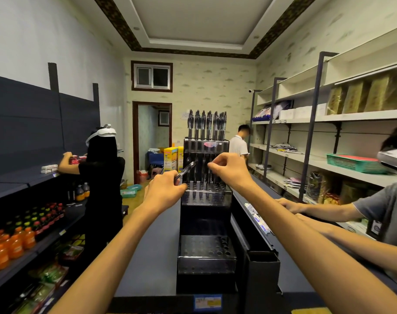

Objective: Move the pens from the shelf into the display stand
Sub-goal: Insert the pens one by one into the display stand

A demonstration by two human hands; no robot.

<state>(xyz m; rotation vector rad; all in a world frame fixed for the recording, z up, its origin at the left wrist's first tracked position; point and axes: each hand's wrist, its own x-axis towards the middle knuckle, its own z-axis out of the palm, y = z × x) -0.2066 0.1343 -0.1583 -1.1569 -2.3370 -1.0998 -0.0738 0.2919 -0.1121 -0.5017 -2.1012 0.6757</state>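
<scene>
Now the left hand [164, 191] grasps a pen [185, 169], tilted, just left of the stand's [205, 225] middle tier. Right hand [227, 169] pinches another pen [212, 175] upright over that tier's holes. Insertion step: next needs tip-to-hole alignment.

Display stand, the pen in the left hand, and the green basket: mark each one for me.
display stand [205, 257]: head view, on the holed top of its lowest tier.
pen [188, 167]: head view, on the clear barrel above the left hand [163, 189].
green basket [354, 165]: head view, on its front mesh wall.
</scene>
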